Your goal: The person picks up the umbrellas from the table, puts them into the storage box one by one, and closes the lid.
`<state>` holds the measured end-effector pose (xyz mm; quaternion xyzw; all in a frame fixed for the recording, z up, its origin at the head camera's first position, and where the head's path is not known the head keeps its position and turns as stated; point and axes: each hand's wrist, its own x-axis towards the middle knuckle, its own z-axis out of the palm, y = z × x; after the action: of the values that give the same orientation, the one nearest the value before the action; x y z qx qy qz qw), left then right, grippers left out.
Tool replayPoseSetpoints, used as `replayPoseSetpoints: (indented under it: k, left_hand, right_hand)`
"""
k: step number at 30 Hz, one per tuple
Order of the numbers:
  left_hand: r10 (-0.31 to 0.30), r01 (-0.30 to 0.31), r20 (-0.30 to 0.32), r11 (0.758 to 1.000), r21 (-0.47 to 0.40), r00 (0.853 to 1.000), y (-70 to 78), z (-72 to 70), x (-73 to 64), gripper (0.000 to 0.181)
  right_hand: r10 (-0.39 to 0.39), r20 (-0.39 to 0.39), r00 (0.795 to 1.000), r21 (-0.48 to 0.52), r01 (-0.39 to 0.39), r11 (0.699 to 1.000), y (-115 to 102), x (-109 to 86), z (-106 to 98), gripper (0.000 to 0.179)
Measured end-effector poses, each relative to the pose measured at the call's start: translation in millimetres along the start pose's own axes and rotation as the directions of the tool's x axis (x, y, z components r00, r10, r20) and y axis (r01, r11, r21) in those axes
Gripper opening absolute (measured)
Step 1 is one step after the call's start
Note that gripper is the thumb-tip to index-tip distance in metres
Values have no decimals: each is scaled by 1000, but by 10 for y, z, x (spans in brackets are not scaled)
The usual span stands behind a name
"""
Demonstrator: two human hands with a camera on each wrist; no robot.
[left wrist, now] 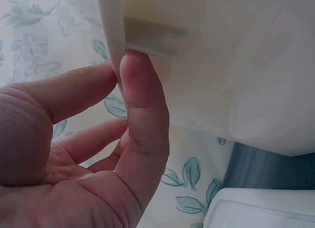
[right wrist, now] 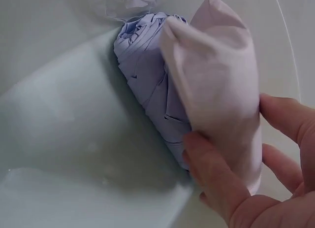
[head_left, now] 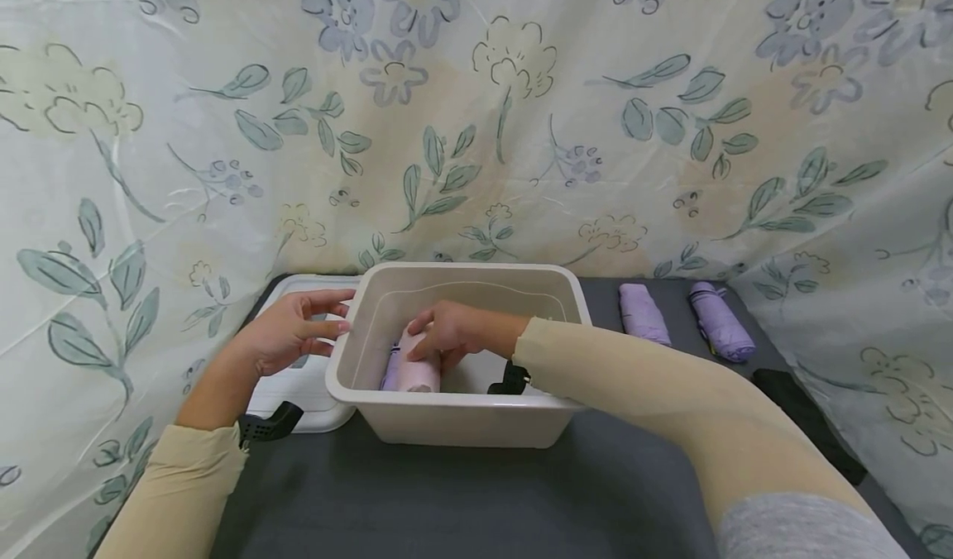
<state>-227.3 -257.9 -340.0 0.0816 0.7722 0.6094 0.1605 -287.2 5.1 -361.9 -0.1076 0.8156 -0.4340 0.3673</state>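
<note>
A beige plastic bin point(head_left: 476, 422) stands on the dark grey table. Inside it my right hand point(head_left: 454, 333) grips a pale pink fabric roll point(head_left: 419, 370), thumb on one side and fingers on the other. Beside that roll lies a purple fabric roll point(right wrist: 152, 82) on the bin floor, partly covered by the pink one in the right wrist view. My left hand point(head_left: 290, 332) holds the bin's left rim; in the left wrist view one fingertip sits under the lip and another touches the rim's edge.
A white lid point(head_left: 316, 414) lies left of the bin, partly behind it. Two more purple rolls point(head_left: 644, 315) rest on the table to the right. Near the right edge lies a black item point(head_left: 807, 422). Floral fabric point(head_left: 447, 129) hangs around the table.
</note>
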Motion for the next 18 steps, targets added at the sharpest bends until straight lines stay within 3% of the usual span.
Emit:
replayPoseSetpoints:
  k: [18]
  left_hand:
    - [-8,8,13,1000,2,1000,12,-45,37,69]
  right_hand:
    - [51,44,998,-95,-47,994,-40,-23,-30,70]
